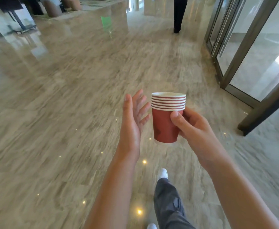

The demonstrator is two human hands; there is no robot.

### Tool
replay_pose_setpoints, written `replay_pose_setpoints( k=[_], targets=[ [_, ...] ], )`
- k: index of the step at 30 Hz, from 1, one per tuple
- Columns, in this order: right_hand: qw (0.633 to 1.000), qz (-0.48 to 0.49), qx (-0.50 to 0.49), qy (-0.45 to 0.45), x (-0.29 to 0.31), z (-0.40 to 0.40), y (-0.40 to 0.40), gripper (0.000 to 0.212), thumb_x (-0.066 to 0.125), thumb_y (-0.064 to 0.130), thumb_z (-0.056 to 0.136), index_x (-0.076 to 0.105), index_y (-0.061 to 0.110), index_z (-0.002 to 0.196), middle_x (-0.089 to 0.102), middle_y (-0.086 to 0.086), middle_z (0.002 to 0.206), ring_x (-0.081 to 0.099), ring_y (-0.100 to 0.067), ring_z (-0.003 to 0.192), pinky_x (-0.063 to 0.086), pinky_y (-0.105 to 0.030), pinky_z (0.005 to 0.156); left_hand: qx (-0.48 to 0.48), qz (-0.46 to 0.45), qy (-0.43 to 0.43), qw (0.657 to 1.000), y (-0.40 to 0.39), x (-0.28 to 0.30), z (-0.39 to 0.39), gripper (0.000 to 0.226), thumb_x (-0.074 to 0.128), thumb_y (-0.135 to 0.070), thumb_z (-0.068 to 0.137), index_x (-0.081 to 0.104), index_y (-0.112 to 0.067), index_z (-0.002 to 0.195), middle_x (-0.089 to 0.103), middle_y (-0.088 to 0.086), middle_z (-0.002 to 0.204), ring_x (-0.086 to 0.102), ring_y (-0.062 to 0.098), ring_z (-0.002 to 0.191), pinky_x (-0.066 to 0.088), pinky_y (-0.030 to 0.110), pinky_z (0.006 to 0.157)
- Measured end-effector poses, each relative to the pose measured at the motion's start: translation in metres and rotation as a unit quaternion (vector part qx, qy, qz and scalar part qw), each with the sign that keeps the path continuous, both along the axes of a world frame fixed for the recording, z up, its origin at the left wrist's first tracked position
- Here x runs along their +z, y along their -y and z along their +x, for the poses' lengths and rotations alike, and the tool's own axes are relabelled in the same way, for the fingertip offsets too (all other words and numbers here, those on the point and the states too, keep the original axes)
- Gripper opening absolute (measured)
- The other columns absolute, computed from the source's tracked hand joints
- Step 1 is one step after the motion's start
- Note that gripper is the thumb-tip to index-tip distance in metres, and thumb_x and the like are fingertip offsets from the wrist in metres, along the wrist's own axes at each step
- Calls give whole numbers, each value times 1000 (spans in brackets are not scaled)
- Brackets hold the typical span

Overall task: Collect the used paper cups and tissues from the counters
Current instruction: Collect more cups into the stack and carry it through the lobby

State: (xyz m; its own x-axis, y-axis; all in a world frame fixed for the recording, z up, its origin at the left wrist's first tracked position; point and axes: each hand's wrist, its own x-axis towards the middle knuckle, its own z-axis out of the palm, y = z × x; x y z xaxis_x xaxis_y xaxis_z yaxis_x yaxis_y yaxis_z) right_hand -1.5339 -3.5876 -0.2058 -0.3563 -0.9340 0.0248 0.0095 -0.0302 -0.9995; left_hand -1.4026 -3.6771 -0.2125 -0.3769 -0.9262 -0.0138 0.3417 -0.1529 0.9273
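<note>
1. A stack of red paper cups [166, 118] is held upright in the right hand [193, 129], out in front of the body and above the floor [69, 113]. Several white rims show nested at the top; the exact count is not certain.
2. The right hand's grip is closed round the stack: the thumb [175, 115] is pressed on the near side just under the lowest rim, and the fingers are wrapped round the far side, mostly hidden. Holding just below the rims probably keeps the nested cups from slipping down through the grip.
3. The left hand [133, 116] is empty, its fingers spread and nearly straight, palm turned toward the stack. It lies just beside the cups, not touching. It is judged to be kept free for the next pickup.
4. No counter is within reach. A pale ledge [92, 7] with brown pots is seen far off at upper left, blurred. No tissues can be made out.
5. The floor is streaked with motion blur, and a trouser leg [166, 200] with a white shoe [162, 173] is set forward: walking is inferred, with the stack carried level so that any dregs are not spilled.
6. Glass doors [251, 52] stand at right; another person's dark legs [178, 15] are seen far ahead.
</note>
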Motion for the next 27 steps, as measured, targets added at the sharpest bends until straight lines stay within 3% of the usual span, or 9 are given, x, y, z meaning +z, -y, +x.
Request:
replay_pose_setpoints(
  k=[10, 14, 20, 22, 27],
  targets=[
    [998, -32, 56, 26, 3, -60, 182, 41, 69, 42, 87, 70, 18, 121, 77, -3, 114, 71, -19, 113, 53, -41, 105, 63, -13, 20, 998, 160, 11, -49, 75, 28, -67, 90, 52, -24, 146, 58, -1, 148, 57, 12, 133, 36, 49, 120],
    [994, -65, 87, 26, 13, -86, 246, 38, 66, 39, 88, 70, 21, 121, 77, 3, 113, 71, -11, 111, 56, -29, 97, 72, -26, 6, 997, 222, 23, -73, 79, 29, -69, 88, 51, -24, 148, 59, -2, 148, 54, 15, 137, 34, 48, 120],
    [993, -60, 102, 25, 21, -100, 326, 47, 66, 42, 85, 69, 16, 124, 76, -5, 115, 69, -18, 112, 51, -47, 108, 102, -23, 20, 994, 283, 28, -86, 79, 30, -69, 90, 51, -21, 149, 59, 1, 147, 55, 17, 136, 35, 49, 119],
    [992, -59, 112, 26, 19, -100, 352, 44, 64, 40, 86, 69, 16, 123, 76, -5, 114, 70, -22, 114, 51, -48, 108, 120, -24, 17, 992, 309, 28, -82, 72, 29, -68, 98, 51, -21, 148, 58, 2, 148, 56, 15, 135, 35, 51, 120],
    [990, -48, 129, 27, 12, -88, 430, 46, 67, 42, 83, 70, 17, 122, 76, -5, 116, 69, -23, 117, 51, -44, 107, 147, -20, 16, 989, 388, 23, -70, 75, 30, -72, 92, 52, -25, 147, 60, -2, 146, 57, 11, 133, 38, 45, 117]
  ],
)
